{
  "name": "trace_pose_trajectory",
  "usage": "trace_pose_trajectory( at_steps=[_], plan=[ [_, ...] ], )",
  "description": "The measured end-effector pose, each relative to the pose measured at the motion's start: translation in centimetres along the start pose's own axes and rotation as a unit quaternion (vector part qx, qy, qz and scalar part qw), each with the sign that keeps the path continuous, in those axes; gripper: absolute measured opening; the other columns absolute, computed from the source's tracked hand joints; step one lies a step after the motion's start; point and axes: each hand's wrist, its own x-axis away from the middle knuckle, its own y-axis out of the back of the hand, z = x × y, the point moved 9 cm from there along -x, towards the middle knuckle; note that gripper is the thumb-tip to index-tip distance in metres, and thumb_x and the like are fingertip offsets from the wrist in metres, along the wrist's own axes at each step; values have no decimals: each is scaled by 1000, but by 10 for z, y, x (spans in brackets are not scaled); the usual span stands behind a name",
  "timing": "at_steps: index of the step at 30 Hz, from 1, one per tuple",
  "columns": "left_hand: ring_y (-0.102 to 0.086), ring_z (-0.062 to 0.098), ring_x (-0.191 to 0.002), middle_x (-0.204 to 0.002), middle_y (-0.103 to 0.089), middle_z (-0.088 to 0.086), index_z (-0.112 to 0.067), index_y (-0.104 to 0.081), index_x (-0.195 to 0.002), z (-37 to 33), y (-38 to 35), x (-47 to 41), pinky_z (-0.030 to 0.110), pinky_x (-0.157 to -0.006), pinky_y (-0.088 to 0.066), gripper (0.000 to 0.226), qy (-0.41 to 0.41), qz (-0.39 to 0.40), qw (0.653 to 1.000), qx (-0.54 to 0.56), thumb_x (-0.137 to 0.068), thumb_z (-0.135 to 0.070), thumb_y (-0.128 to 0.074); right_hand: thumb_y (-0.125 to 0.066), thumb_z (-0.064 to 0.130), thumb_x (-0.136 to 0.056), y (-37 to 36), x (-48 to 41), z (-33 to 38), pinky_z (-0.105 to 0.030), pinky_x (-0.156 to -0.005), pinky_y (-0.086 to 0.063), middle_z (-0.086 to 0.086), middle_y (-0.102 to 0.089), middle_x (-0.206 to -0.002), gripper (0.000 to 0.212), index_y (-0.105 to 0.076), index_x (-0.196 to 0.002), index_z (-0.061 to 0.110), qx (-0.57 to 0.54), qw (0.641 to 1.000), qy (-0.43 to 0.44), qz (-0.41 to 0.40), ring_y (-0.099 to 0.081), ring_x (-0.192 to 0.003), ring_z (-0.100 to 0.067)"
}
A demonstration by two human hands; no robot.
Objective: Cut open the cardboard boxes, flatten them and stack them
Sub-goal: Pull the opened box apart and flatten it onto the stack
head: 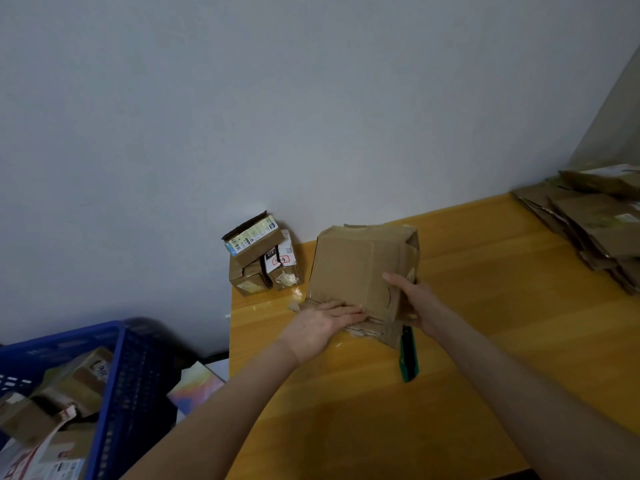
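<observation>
Far left, below table level: blue crate (114,375) holding several taped boxes (69,386), seemingly uncut, so work left there.

Next, at the far-left corner of the table (485,323), against the wall: cluster of about 3 small boxes (259,261), upright, 1 with a flap raised, none flattened.

Then the left hand (322,323): palm down, fingers straight and pressed together, pushing on the near lower flaps of the cardboard box (353,268).

Box itself on the table near its left edge, tilted up, partly collapsed, not yet flat.

On its right side, the right hand (412,299): thumb laid across the front face, remaining fingers wrapped behind the right edge, gripping.

Just under that wrist, flat on the table: green utility knife (408,358), held by neither hand, close to the box's near corner; contact impossible to tell.

Far right, well apart: stack of flattened cardboard (595,230), many layers, loosely aligned.

Judged overall: well under way. Cutting of this 1 apparently done, flattening in hand, stacking to follow. Small boxes and crate contents remaining.
</observation>
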Motion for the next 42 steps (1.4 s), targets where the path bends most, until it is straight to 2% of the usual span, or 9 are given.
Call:
trace_pose_trajectory(
  at_steps=[5, 8, 13, 16, 20, 30, 33, 38, 42],
  plan=[
    [-33, 15, -139, -156, -27, -8, -36, -33, -148, 30, 9, 10, 44, -111, -36, 63, 139, -41, 960, 240, -91, -50, -55, -85, 37, -67, 8, -7, 4, -41, -92, -50, -4, -54, -130, 89, -41, -140, 13, 5, 997, 57, -59, -55, -112, -26],
    [-44, 17, -131, -147, -42, -1, -25, -38, -145, 89, 47, 36, 37, -104, -42, 57, 325, -287, 775, 460, -95, -46, -52, -87, 34, -65, 10, 0, 17, -31, -88, -46, 3, -51, -124, 93, -37, -142, 16, 96, 985, 130, -56, -50, -109, -18],
    [-53, 26, -118, -134, -53, 2, -22, -58, -129, 137, 40, 53, 42, -87, -49, 55, 421, -273, 573, 648, -99, -57, -30, -88, 36, -62, -5, 13, 34, -25, -84, -50, 8, -58, -120, 86, -46, -135, 18, 181, 960, 212, 0, -56, -113, -17],
    [-60, 26, -98, -107, -64, 5, -13, -71, -95, 142, 29, 56, 40, -72, -52, 48, 446, -191, 570, 663, -99, -52, -41, -89, 34, -62, -15, 15, 37, -44, -100, -47, -5, -55, -133, 95, -42, -141, 11, 221, 948, 229, 28, -52, -121, -23],
    [-66, 24, -85, -93, -68, 9, -12, -66, -103, 145, 15, 66, 40, -67, -57, 19, 477, -100, 594, 640, -88, -22, -67, -91, 29, -58, -13, 16, 38, -39, -99, -47, -5, -58, -128, 96, -45, -140, 10, 211, 949, 232, 16, -54, -119, -22],
    [-63, 30, -95, -112, -62, 10, -7, -60, -113, 146, 18, 54, 40, -67, -57, 41, 467, 59, 808, 354, -86, -36, -70, -90, 21, -60, -28, 31, 48, -30, -87, -52, 0, -66, -111, 76, -56, -127, 12, 253, 921, 290, 58, -61, -106, -17],
    [-60, 20, -78, -84, -64, 8, -5, -65, -87, 145, 24, 42, 34, -73, -53, 26, 436, 24, 849, 298, -92, -31, -61, -90, 19, -61, -26, 27, 45, -13, -79, -49, 8, -63, -110, 69, -54, -121, 17, 252, 924, 283, 59, -59, -109, -18],
    [-60, 22, -70, -85, -59, 12, -5, -58, -90, 160, 38, 56, 27, -45, -51, 28, 471, -151, 742, 453, -103, -20, -39, -86, 26, -68, -6, 9, 40, -46, -106, -39, -4, -37, -147, 103, -25, -149, 15, 301, 927, 223, 29, -35, -136, -26],
    [-58, 26, -91, -102, -53, 11, -11, -54, -108, 160, 42, 62, 28, -50, -56, 16, 423, -267, 616, 608, -102, -20, -41, -57, -2, -90, -4, 1, 18, -38, -88, -50, -5, -47, -141, 65, -38, -144, 28, 77, 985, 81, 128, -55, -120, -25]
  ],
)
